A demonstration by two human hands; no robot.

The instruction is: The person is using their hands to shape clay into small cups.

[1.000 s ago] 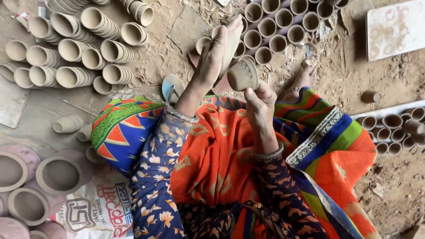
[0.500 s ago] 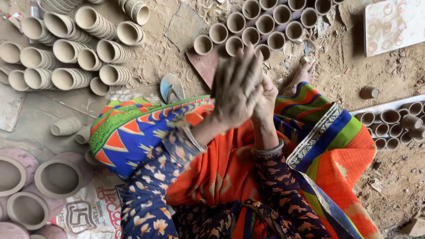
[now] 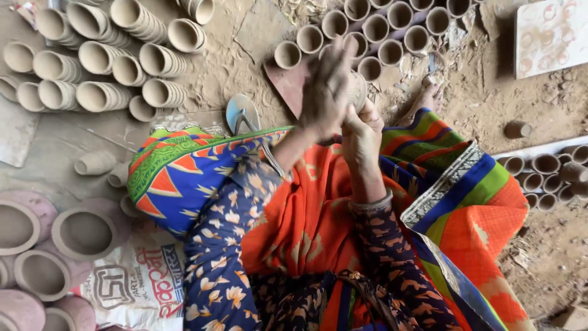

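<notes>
A small unfired clay cup (image 3: 357, 91) sits between my two hands above my lap. My right hand (image 3: 362, 133) grips it from below. My left hand (image 3: 326, 92) lies flat across its mouth and side, hiding most of it. Both hands are dusty with clay. Just beyond them, rows of upright clay cups (image 3: 373, 27) stand on the dirt floor beside a reddish flat slab (image 3: 286, 83).
Stacks of nested cups (image 3: 101, 55) lie on their sides at top left. Larger clay bowls (image 3: 82, 230) rest on a printed sack (image 3: 138, 282) at lower left. A sandal (image 3: 241, 113) lies near my knee, my bare foot (image 3: 425, 101) at right. More cups (image 3: 545, 168) line the right edge; a white board (image 3: 551, 37) lies top right.
My left hand, raised open beside the cup a second ago, has come down over it. The cup has drawn in closer between both hands.
</notes>
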